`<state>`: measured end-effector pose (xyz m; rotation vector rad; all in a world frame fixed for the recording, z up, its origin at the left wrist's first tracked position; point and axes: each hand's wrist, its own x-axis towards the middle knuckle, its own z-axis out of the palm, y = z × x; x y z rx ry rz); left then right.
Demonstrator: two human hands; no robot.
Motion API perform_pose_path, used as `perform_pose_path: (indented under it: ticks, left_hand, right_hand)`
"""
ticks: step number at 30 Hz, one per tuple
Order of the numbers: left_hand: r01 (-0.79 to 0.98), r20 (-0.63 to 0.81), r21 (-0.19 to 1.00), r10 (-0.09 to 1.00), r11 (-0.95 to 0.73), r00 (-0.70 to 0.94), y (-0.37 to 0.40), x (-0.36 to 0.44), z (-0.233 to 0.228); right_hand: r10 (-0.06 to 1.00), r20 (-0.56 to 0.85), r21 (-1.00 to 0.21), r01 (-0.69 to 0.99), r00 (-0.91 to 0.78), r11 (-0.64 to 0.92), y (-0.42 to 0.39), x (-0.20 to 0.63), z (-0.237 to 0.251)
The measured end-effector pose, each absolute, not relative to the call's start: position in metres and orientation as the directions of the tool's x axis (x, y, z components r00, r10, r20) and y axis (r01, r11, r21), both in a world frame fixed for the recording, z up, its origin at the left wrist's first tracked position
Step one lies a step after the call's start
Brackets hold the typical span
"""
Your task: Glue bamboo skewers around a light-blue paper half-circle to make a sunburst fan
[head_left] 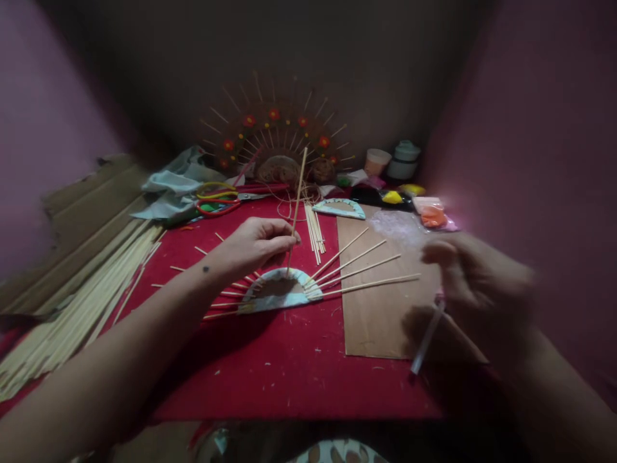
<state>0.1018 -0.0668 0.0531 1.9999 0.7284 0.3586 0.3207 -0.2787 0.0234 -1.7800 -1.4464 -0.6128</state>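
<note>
Pinched between the thumb and fingers of my left hand [270, 241] is a thin wooden stick [299, 183], nearly upright. Its lower end meets the curved top edge of a half-round piece [250, 303] with a pale blue-white wrapped rim and brown middle. More sticks [369, 269] fan out from that piece on both sides, some of the left ones partly behind my left forearm. Off to the right, my right hand [475, 289], blurred by motion, is closed on a slim pen [428, 341] with a clear barrel that points downward over the cardboard.
Long pale sticks [72, 328] lie at left beside corrugated cardboard [91, 212]. Scissors [226, 198], cloth [176, 180], a short stick bundle [314, 230] and another half-round piece [341, 208] lie farther back. A flower-decorated fan frame [274, 116] stands behind. Flat cardboard [371, 321] covers the right side.
</note>
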Motion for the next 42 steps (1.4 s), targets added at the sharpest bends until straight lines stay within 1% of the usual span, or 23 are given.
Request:
perform_pose_path:
  ticks: [2,4,5,7,10,12,14,16,17,18,19,20,21,22,23,25,27,28,30,32,35,39,42]
  left_hand:
    - [0.347,-0.053,0.874,0.644,-0.339,0.763,-0.065,0.1,0.046]
    - [0.332,-0.063,0.9,0.669,-0.283,0.741,-0.062,0.099,0.04]
    - [0.317,-0.064,0.912,0.676,-0.259,0.734,-0.061,0.098,0.038]
    - [0.279,-0.048,0.932,0.683,-0.231,0.729,-0.058,0.098,0.037]
    - [0.233,-0.011,0.943,0.678,-0.237,0.735,-0.058,0.098,0.038]
    - [0.233,-0.007,0.941,0.674,-0.246,0.739,-0.059,0.095,0.039]
    - [0.242,-0.012,0.939,0.678,-0.246,0.735,-0.059,0.089,0.038]
    - [0.222,0.005,0.945,0.687,-0.241,0.726,-0.058,0.083,0.036]
    - [0.205,0.018,0.949,0.693,-0.238,0.72,-0.056,0.079,0.034]
    - [0.187,0.036,0.953,0.701,-0.238,0.712,-0.054,0.076,0.032]
    - [0.174,0.053,0.954,0.71,-0.244,0.702,-0.053,0.074,0.03]
    - [0.171,0.067,0.953,0.72,-0.252,0.691,-0.051,0.072,0.029]
    - [0.17,0.079,0.951,0.735,-0.257,0.673,-0.05,0.071,0.027]
    - [0.169,0.089,0.951,0.751,-0.261,0.654,-0.05,0.07,0.027]
    - [0.165,0.101,0.951,0.766,-0.262,0.635,-0.05,0.069,0.027]
    - [0.163,0.11,0.952,0.788,-0.258,0.606,-0.052,0.069,0.028]
    - [0.187,0.094,0.949,0.796,-0.253,0.598,-0.056,0.068,0.03]
    - [0.209,0.076,0.946,0.798,-0.247,0.598,-0.057,0.067,0.031]
    - [0.246,0.028,0.945,0.803,-0.215,0.595,-0.059,0.067,0.032]
    - [0.255,-0.01,0.951,0.804,-0.177,0.595,-0.058,0.067,0.03]
    - [0.244,0.0,0.952,0.795,-0.186,0.607,-0.055,0.069,0.022]
    - [0.255,0.036,0.929,0.753,-0.267,0.657,-0.055,0.072,0.016]
    - [0.264,0.036,0.917,0.719,-0.3,0.694,-0.06,0.073,0.019]
  right_hand:
    - [0.601,0.682,-0.301,0.909,0.416,-0.289,-0.312,0.328,0.015]
    - [0.671,0.508,-0.274,0.84,0.54,-0.468,-0.339,0.337,0.002]
    - [0.704,0.417,-0.255,0.817,0.575,-0.517,-0.349,0.341,-0.005]
    - [0.761,0.328,-0.181,0.828,0.559,-0.53,-0.359,0.348,-0.016]
    - [0.796,0.305,-0.029,0.84,0.523,-0.541,-0.356,0.352,-0.025]
    - [0.778,0.303,0.01,0.815,0.55,-0.579,-0.35,0.352,-0.028]
    - [0.753,0.317,0.0,0.794,0.576,-0.608,-0.348,0.352,-0.029]
    - [0.717,0.375,-0.053,0.786,0.587,-0.616,-0.352,0.35,-0.026]
    - [0.686,0.41,-0.103,0.778,0.601,-0.62,-0.354,0.347,-0.023]
    - [0.641,0.439,-0.182,0.761,0.63,-0.623,-0.356,0.343,-0.017]
    - [0.593,0.445,-0.284,0.734,0.671,-0.617,-0.356,0.337,-0.009]
    - [0.547,0.414,-0.423,0.686,0.727,-0.592,-0.355,0.33,-0.001]
    - [0.517,0.347,-0.578,0.612,0.783,-0.54,-0.351,0.323,0.009]
    - [0.548,0.248,-0.704,0.537,0.799,-0.465,-0.345,0.315,0.018]
    - [0.625,0.144,-0.794,0.466,0.767,-0.39,-0.338,0.307,0.027]
    - [0.795,0.072,-0.861,0.44,0.602,-0.255,-0.318,0.293,0.04]
    - [0.918,0.079,-0.841,0.52,0.389,-0.148,-0.296,0.282,0.047]
    - [0.953,0.083,-0.815,0.57,0.291,-0.103,-0.286,0.277,0.048]
    - [0.986,0.1,-0.764,0.645,0.134,-0.01,-0.267,0.268,0.048]
    - [0.99,0.13,-0.731,0.679,0.055,0.059,-0.255,0.261,0.047]
    - [0.989,0.149,-0.693,0.716,0.021,0.089,-0.249,0.254,0.044]
    - [0.998,0.062,-0.704,0.709,0.005,0.04,-0.251,0.253,0.041]
    - [0.999,0.039,-0.717,0.697,0.02,0.014,-0.249,0.253,0.04]
